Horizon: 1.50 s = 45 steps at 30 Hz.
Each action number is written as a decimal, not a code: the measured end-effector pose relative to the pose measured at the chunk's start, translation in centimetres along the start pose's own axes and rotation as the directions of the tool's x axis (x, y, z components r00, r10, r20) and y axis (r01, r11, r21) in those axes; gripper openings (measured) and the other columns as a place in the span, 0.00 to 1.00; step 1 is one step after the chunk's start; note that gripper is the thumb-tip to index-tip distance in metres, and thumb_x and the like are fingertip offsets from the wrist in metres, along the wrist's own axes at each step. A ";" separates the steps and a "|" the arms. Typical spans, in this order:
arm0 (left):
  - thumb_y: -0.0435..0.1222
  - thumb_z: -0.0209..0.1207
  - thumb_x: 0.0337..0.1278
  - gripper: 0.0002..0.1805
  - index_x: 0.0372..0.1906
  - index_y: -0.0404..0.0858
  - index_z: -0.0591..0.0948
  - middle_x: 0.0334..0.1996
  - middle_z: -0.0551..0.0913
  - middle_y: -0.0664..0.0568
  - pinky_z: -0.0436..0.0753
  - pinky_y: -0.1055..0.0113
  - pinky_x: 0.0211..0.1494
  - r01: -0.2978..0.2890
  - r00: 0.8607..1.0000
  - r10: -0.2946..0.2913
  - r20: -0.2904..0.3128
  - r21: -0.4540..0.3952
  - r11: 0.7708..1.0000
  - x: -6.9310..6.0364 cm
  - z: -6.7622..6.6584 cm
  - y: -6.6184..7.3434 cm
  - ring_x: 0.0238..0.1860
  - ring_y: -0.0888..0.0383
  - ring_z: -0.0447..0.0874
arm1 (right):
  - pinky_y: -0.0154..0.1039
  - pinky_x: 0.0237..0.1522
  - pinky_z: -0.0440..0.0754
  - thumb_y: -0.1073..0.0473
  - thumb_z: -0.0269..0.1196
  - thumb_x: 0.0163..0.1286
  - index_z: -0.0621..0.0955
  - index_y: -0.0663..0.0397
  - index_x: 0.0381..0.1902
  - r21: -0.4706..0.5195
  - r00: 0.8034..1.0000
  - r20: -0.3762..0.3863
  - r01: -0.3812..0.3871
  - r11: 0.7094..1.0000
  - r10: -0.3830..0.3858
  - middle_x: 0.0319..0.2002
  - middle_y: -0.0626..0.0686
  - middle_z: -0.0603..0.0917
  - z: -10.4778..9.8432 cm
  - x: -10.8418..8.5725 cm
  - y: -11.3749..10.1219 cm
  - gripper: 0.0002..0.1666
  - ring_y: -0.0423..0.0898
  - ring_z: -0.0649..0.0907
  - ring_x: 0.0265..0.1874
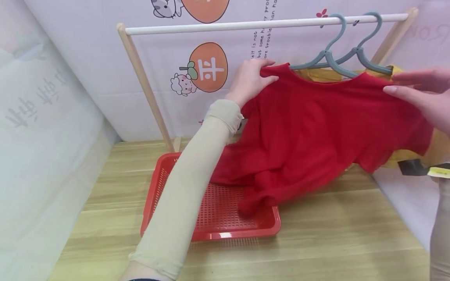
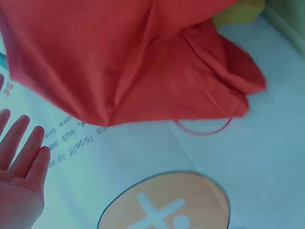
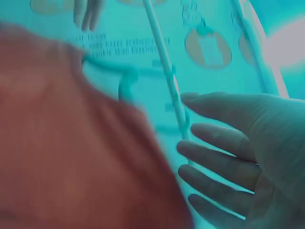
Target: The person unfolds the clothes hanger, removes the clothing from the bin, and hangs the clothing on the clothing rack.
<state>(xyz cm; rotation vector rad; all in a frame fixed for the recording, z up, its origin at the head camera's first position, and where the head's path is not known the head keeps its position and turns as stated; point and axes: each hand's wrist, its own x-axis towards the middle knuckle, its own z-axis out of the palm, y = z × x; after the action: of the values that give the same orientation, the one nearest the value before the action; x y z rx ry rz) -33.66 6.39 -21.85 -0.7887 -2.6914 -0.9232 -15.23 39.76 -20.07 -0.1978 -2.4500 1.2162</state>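
A red short-sleeved shirt [image 1: 316,117] hangs on a grey-blue hanger [image 1: 327,52], whose hook is over the white rail [image 1: 228,26]. At the shirt's left shoulder is my left hand [image 1: 247,80], thumb and fingers spread; the left wrist view shows straight fingers [image 2: 28,152] beside the red cloth. My right hand [image 1: 429,91] is by the other shoulder. In the right wrist view its extended fingers [image 3: 219,157] appear apart from the shirt. Behind the red shirt, a yellow garment [image 1: 325,75] hangs from a second hanger [image 1: 358,50]; most of it is hidden.
Below the shirt, a red perforated basket [image 1: 218,235] stands on the wood-grain table [image 1: 316,242], with the shirt's lower part hanging over it. Wooden posts [image 1: 147,89] carry the rail. A white printed cloth [image 1: 147,113] forms the backdrop.
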 end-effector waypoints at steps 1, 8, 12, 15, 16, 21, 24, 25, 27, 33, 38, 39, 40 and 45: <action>0.50 0.65 0.66 0.30 0.71 0.49 0.76 0.65 0.78 0.62 0.64 0.82 0.63 -0.011 1.000 0.011 -0.001 0.007 1.000 -0.4 -0.4 -0.1 0.66 0.67 0.71 | 0.14 0.38 0.69 0.54 0.71 0.68 0.84 0.30 0.60 0.010 1.000 0.005 0.025 1.000 -0.025 0.38 0.24 0.81 0.5 -0.4 -0.6 0.23 0.23 0.78 0.37; 0.64 0.64 0.59 0.40 0.74 0.57 0.72 0.67 0.75 0.65 0.72 0.74 0.61 -0.003 0.999 -0.001 0.039 0.110 0.994 -5.2 -3.0 -1.9 0.66 0.66 0.71 | 0.27 0.22 0.75 0.49 0.76 0.62 0.85 0.38 0.61 -0.110 0.966 0.201 0.188 0.976 -0.163 0.50 0.41 0.85 4.8 -3.7 -3.0 0.28 0.41 0.78 0.40; 0.67 0.64 0.56 0.45 0.76 0.53 0.70 0.70 0.73 0.62 0.71 0.69 0.66 -0.054 0.996 0.042 0.076 0.164 0.985 -9.3 -4.2 -4.4 0.69 0.63 0.69 | 0.34 0.20 0.76 0.47 0.78 0.59 0.87 0.34 0.56 -0.104 0.874 0.383 0.362 0.926 -0.299 0.47 0.41 0.88 9.2 -5.0 -1.9 0.25 0.45 0.80 0.31; 0.67 0.65 0.55 0.48 0.75 0.46 0.70 0.71 0.72 0.55 0.67 0.63 0.72 -0.135 0.989 0.119 0.083 0.220 0.966 -13.0 -5.0 -6.9 0.71 0.57 0.68 | 0.35 0.32 0.83 0.48 0.79 0.58 0.88 0.34 0.52 -0.051 0.767 0.506 0.483 0.874 -0.394 0.45 0.36 0.87 13.1 -6.2 -0.4 0.22 0.40 0.83 0.39; 0.66 0.66 0.54 0.49 0.75 0.44 0.70 0.71 0.72 0.53 0.66 0.60 0.73 -0.146 0.988 0.130 0.080 0.238 0.960 -14.3 -5.3 -7.8 0.72 0.54 0.67 | 0.36 0.35 0.84 0.49 0.79 0.58 0.88 0.36 0.50 -0.031 0.723 0.530 0.538 0.842 -0.442 0.44 0.37 0.87 14.3 -6.6 0.2 0.21 0.40 0.84 0.38; 0.73 0.62 0.48 0.58 0.78 0.42 0.64 0.76 0.63 0.47 0.57 0.49 0.77 -0.063 0.994 0.033 0.108 0.290 0.955 -21.0 -5.9 -11.7 0.77 0.48 0.55 | 0.45 0.51 0.85 0.47 0.79 0.57 0.89 0.46 0.50 0.088 0.585 0.633 0.595 0.799 -0.506 0.47 0.39 0.87 18.9 -9.0 2.5 0.23 0.39 0.85 0.49; 0.77 0.60 0.44 0.64 0.80 0.41 0.59 0.79 0.57 0.47 0.51 0.50 0.79 0.013 0.991 -0.056 0.124 0.317 0.948 -25.0 -5.6 -13.7 0.79 0.48 0.49 | 0.44 0.52 0.84 0.47 0.79 0.57 0.89 0.47 0.49 0.109 0.545 0.661 0.611 0.784 -0.516 0.47 0.40 0.87 20.8 -10.1 3.3 0.24 0.39 0.85 0.48; 0.78 0.59 0.43 0.66 0.80 0.40 0.58 0.79 0.56 0.46 0.50 0.51 0.79 0.030 0.990 -0.073 0.122 0.326 0.945 -26.4 -5.4 -14.2 0.79 0.48 0.48 | 0.44 0.52 0.84 0.46 0.79 0.57 0.89 0.46 0.49 0.105 0.534 0.668 0.621 0.777 -0.518 0.47 0.40 0.87 21.3 -10.4 3.5 0.23 0.39 0.85 0.48; 0.79 0.59 0.41 0.69 0.81 0.39 0.56 0.80 0.53 0.45 0.48 0.52 0.80 0.058 0.988 -0.102 0.112 0.345 0.937 -29.3 -5.0 -15.3 0.79 0.47 0.48 | 0.44 0.51 0.83 0.47 0.80 0.57 0.89 0.46 0.48 0.091 0.516 0.682 0.644 0.760 -0.519 0.46 0.40 0.87 22.0 -10.8 3.7 0.22 0.40 0.84 0.47; 0.80 0.59 0.37 0.76 0.81 0.32 0.50 0.79 0.50 0.37 0.45 0.46 0.79 0.092 0.983 -0.148 0.110 0.406 0.909 -36.5 -4.0 -16.6 0.79 0.41 0.46 | 0.41 0.46 0.82 0.53 0.81 0.56 0.91 0.43 0.40 0.047 0.482 0.702 0.703 0.709 -0.525 0.36 0.34 0.85 22.7 -11.2 4.0 0.14 0.38 0.81 0.41; 0.80 0.61 0.34 0.79 0.80 0.28 0.48 0.79 0.50 0.35 0.40 0.51 0.80 0.104 0.979 -0.168 0.120 0.418 0.902 -40.5 -3.1 -16.1 0.79 0.40 0.45 | 0.39 0.40 0.83 0.59 0.79 0.57 0.92 0.44 0.40 0.069 0.470 0.701 0.703 0.708 -0.536 0.35 0.34 0.86 22.6 -11.1 4.2 0.12 0.36 0.82 0.36; 0.80 0.62 0.34 0.79 0.80 0.28 0.48 0.79 0.49 0.35 0.39 0.53 0.80 0.108 0.978 -0.170 0.117 0.413 0.904 -41.0 -2.9 -16.0 0.79 0.41 0.45 | 0.39 0.40 0.84 0.60 0.79 0.57 0.91 0.45 0.40 0.074 0.474 0.701 0.695 0.715 -0.533 0.36 0.35 0.87 22.6 -11.1 4.2 0.12 0.35 0.83 0.35; 0.81 0.61 0.33 0.80 0.80 0.28 0.48 0.79 0.49 0.35 0.38 0.55 0.80 0.109 0.978 -0.172 0.117 0.412 0.905 -41.4 -2.6 -16.0 0.79 0.41 0.45 | 0.40 0.40 0.85 0.61 0.79 0.58 0.91 0.45 0.41 0.079 0.480 0.701 0.683 0.726 -0.528 0.36 0.36 0.87 22.4 -10.9 4.2 0.12 0.35 0.83 0.35; 0.82 0.59 0.34 0.80 0.80 0.28 0.47 0.80 0.48 0.36 0.39 0.55 0.80 0.108 0.976 -0.175 0.131 0.406 0.907 -42.1 -1.9 -15.9 0.79 0.41 0.44 | 0.38 0.38 0.86 0.64 0.78 0.58 0.91 0.42 0.37 0.104 0.523 0.652 0.655 0.748 -0.549 0.35 0.34 0.87 21.1 -9.6 3.7 0.12 0.33 0.85 0.34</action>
<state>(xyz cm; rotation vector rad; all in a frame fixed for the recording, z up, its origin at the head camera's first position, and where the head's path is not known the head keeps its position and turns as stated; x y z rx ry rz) -6.82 -23.19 -42.70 -0.6075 -2.9666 -0.3174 -15.27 23.67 -37.17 1.1700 -2.7600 0.8275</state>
